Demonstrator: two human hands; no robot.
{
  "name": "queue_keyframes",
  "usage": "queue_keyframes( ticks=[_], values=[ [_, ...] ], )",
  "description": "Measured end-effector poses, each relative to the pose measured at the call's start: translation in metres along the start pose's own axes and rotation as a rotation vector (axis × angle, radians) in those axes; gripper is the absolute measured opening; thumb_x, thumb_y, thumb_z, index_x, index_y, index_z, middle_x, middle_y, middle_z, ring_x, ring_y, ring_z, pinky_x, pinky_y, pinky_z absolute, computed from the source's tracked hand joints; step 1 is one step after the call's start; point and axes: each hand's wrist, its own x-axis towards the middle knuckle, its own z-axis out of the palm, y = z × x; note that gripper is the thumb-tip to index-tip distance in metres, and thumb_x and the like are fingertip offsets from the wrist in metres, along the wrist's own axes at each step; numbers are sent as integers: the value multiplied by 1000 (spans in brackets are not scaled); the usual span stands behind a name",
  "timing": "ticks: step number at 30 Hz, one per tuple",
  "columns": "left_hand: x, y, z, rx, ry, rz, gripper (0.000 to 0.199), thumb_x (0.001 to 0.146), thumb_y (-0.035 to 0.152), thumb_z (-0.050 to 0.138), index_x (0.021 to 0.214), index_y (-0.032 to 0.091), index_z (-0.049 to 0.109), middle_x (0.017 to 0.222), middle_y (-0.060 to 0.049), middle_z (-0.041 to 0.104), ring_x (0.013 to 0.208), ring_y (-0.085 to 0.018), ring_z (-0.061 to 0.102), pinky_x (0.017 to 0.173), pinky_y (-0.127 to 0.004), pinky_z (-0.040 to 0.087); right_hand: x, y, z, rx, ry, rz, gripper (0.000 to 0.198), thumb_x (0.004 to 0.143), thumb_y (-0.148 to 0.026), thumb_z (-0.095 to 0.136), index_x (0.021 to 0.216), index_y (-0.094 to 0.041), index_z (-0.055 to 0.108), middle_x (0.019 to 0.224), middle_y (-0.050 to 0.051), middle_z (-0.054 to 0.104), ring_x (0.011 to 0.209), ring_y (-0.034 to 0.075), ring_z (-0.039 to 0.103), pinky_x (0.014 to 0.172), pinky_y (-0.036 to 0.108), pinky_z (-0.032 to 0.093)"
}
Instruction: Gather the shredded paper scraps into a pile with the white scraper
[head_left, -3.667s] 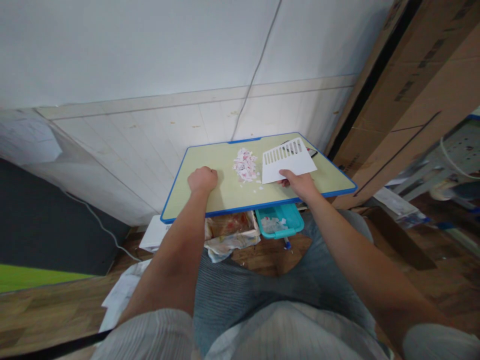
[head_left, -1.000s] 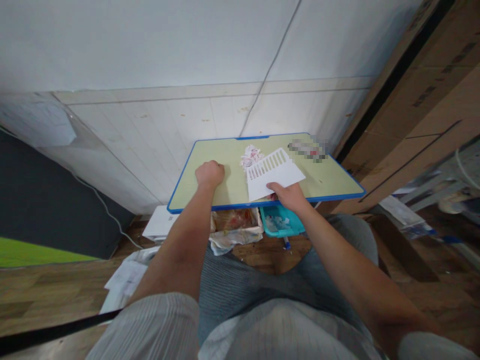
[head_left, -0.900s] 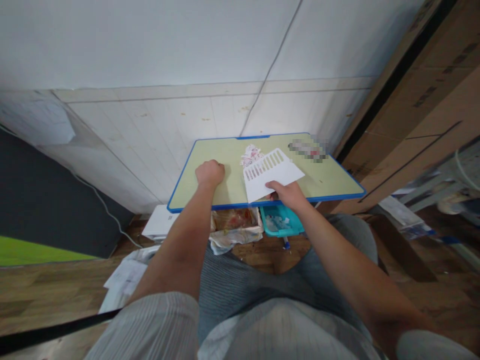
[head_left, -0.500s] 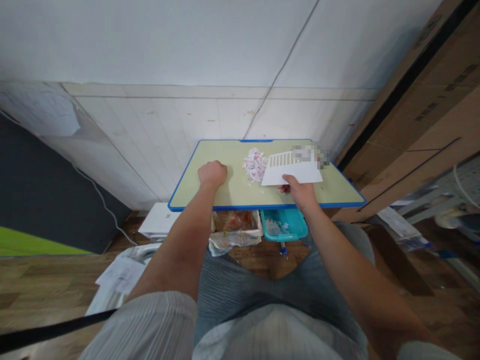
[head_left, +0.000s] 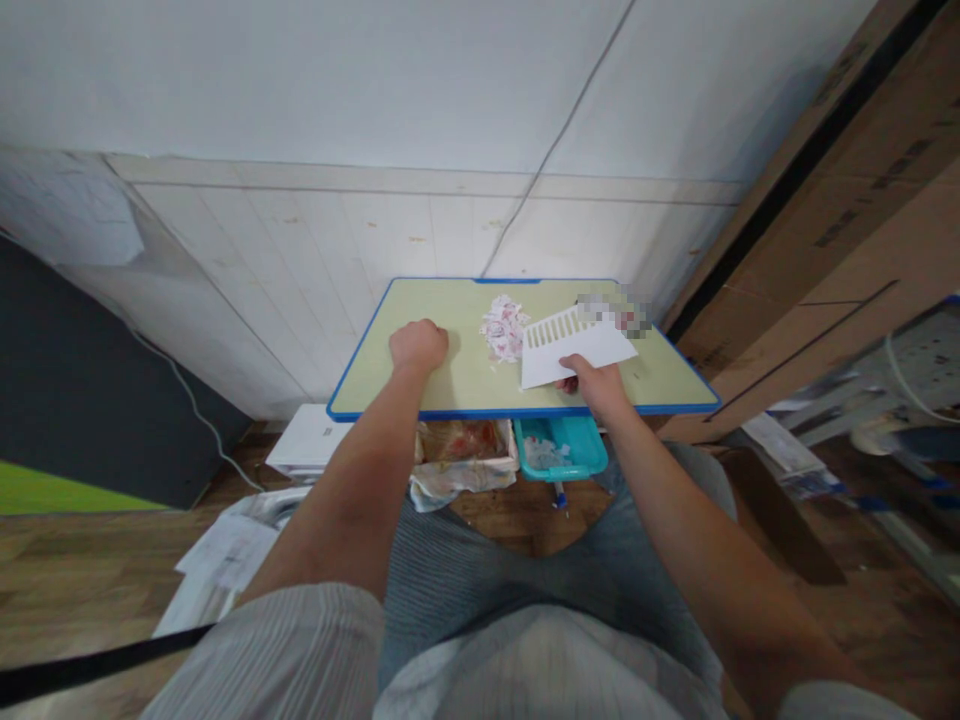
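Note:
My right hand (head_left: 594, 385) pinches a white paper sheet (head_left: 577, 352) at its near edge, thumb on top and fingers underneath. The sheet has a row of slots cut along its far side and is held over the right half of a pale yellow tabletop (head_left: 457, 385) with a blue rim. My left hand (head_left: 418, 345) rests on the left part of the tabletop as a closed fist, with nothing showing in it. Between the hands lies a pile of small white and pink paper scraps (head_left: 504, 328). A blurred-out patch (head_left: 616, 310) hides what lies behind the sheet.
Below the table's front edge are a turquoise basin (head_left: 589, 462) with pale scraps and a lined box (head_left: 465, 440). A white box (head_left: 309, 440) stands on the floor at left. Tall cardboard (head_left: 810, 240) leans at right; a cable (head_left: 555, 150) runs down the wall.
The paper sheet has tilted, its left end coming nearer to me and its slots showing more fully. My left fist stays in place on the table. The whole view has shifted slightly.

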Motion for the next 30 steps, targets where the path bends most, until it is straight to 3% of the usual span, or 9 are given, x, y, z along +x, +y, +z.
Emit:
queue_keyframes(
  ticks=[9,24,27,30],
  values=[
    [0,1,0,-10,3,-11,52,116,35,47,138,9,87,140,-27,82,132,-41,80,108,-45,64,2,2,-4,46,29,53,16,63,-36,74,64,-25,63,45,0,60,40,17,48,39,29,40],
    [3,-2,4,-5,13,-7,54,114,39,47,138,10,87,137,-28,83,131,-42,80,105,-46,63,1,-1,-1,225,77,84,26,56,-29,80,77,-23,66,55,-4,64,41,14,50,35,25,39],
    [4,-2,5,-16,26,-9,53,113,38,49,137,11,87,136,-29,83,130,-42,80,106,-46,63,5,-1,-1,265,136,69,26,58,-29,78,80,-24,65,57,-5,64,41,14,49,35,25,36],
    [5,-3,6,-30,39,-13,51,113,40,51,136,11,87,136,-30,82,129,-43,80,107,-47,62,12,0,0,292,234,29,26,64,-33,75,87,-25,65,65,-4,69,49,14,57,42,24,43]
  ],
)
